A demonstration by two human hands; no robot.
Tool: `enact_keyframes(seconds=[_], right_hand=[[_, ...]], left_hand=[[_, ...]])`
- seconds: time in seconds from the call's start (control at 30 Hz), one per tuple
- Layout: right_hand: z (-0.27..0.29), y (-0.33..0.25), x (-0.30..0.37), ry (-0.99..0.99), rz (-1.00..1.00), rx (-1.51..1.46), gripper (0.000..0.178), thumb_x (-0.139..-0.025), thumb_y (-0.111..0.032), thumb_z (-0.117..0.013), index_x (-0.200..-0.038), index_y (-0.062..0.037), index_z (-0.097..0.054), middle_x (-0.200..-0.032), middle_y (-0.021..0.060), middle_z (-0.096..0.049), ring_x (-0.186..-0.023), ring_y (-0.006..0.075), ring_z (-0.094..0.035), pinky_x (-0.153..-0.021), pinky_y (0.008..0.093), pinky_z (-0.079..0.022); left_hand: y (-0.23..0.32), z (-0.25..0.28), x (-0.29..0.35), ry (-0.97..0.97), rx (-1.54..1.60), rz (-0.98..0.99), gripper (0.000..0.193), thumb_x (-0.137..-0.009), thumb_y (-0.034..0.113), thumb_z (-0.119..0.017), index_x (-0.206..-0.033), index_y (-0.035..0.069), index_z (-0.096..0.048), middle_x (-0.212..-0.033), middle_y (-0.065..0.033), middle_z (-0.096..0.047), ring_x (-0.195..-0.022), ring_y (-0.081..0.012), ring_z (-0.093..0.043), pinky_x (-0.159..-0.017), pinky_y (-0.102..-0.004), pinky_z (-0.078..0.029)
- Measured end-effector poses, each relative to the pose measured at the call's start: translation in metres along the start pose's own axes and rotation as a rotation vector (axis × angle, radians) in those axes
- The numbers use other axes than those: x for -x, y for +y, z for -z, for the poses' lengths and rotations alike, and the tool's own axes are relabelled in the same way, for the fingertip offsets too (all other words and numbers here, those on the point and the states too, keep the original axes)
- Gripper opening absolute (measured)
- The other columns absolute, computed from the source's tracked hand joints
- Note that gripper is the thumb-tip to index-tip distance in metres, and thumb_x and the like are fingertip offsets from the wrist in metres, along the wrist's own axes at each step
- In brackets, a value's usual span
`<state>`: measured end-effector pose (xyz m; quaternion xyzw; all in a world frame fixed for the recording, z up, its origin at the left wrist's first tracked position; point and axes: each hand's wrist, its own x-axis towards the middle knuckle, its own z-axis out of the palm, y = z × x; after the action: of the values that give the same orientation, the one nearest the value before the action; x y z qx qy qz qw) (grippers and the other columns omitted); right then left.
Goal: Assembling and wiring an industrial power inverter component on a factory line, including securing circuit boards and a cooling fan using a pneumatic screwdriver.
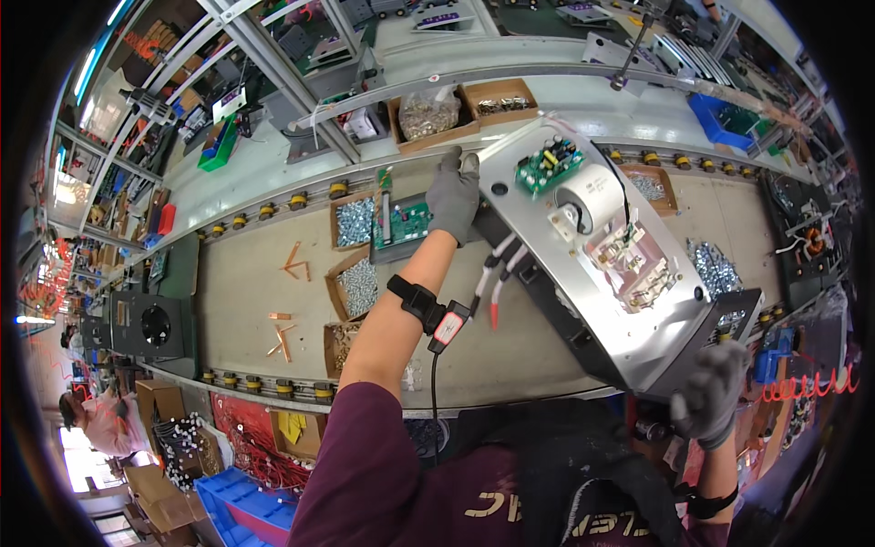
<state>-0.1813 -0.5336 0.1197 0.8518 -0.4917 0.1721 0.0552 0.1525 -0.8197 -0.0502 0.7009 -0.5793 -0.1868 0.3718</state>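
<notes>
A silver metal chassis with black sides [629, 337] lies at a slant across the bench in front of me. On its face sit a green circuit board [550, 166], a large white cylindrical capacitor [592, 197] and a pale, shiny plate with metal terminals [633, 264]. My left hand [453, 196], in a grey glove, is closed at the chassis's far left corner. My right hand [711, 394], also gloved, is by the black near right end; its fingers are blurred, and contact is unclear. Cables with white and red sleeves [495, 273] hang from the chassis's left side.
Left of the chassis are another green board [410, 223], boxes of screws [355, 284] and copper strips [283, 343]. Loose screws [714, 267] lie to the right. Beyond the roller edge stand a carton with a bagged part [428, 114] and a blue bin [720, 120].
</notes>
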Motion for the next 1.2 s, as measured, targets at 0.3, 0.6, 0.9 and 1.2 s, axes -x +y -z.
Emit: enact_keyframes(seconds=[0.3,0.6,0.9,1.2], right_hand=[[-0.030,0.170,0.062,0.457,-0.965,-0.405,0.044,-0.091,-0.022,-0.055,-0.123,0.0070,-0.047,-0.114,0.0118,-0.056,-0.105,0.0154,-0.050,-0.089,0.0262,-0.039],[-0.060,0.283,-0.078,0.379,-0.602,-0.644,0.037,-0.085,-0.010,-0.055,-0.118,0.0072,-0.055,-0.107,0.0088,-0.061,-0.095,0.0122,-0.055,-0.084,0.0238,-0.042],[-0.161,0.297,-0.262,0.165,0.055,-0.703,0.049,-0.082,-0.019,-0.063,-0.125,-0.0052,-0.045,-0.118,0.0113,-0.054,-0.105,0.0188,-0.053,-0.091,0.0303,-0.042],[-0.228,0.256,-0.126,-0.084,-0.252,-0.547,0.041,-0.091,-0.040,-0.045,-0.108,-0.0048,-0.058,-0.103,0.0189,-0.061,-0.092,0.0355,-0.059,-0.081,0.0428,-0.046]], left_hand=[[0.044,0.041,0.098,-0.584,0.255,0.307,0.035,-0.089,0.024,-0.050,-0.114,0.001,-0.057,-0.075,-0.0130,-0.063,-0.055,-0.0183,-0.058,-0.052,-0.0305,-0.048],[0.063,0.040,0.275,-0.763,0.802,1.007,0.042,-0.090,0.028,-0.058,-0.121,0.002,-0.049,-0.107,-0.0101,-0.058,-0.092,-0.0184,-0.059,-0.073,-0.0302,-0.051],[0.136,-0.001,0.344,-0.737,0.964,0.881,0.042,-0.097,0.034,-0.042,-0.124,0.002,-0.046,-0.116,-0.0116,-0.056,-0.102,-0.0204,-0.058,-0.082,-0.0337,-0.050],[0.185,-0.036,0.340,-0.429,1.326,1.086,0.049,-0.097,0.036,-0.042,-0.126,-0.004,-0.041,-0.122,-0.0144,-0.051,-0.109,-0.0249,-0.054,-0.093,-0.0392,-0.046]])
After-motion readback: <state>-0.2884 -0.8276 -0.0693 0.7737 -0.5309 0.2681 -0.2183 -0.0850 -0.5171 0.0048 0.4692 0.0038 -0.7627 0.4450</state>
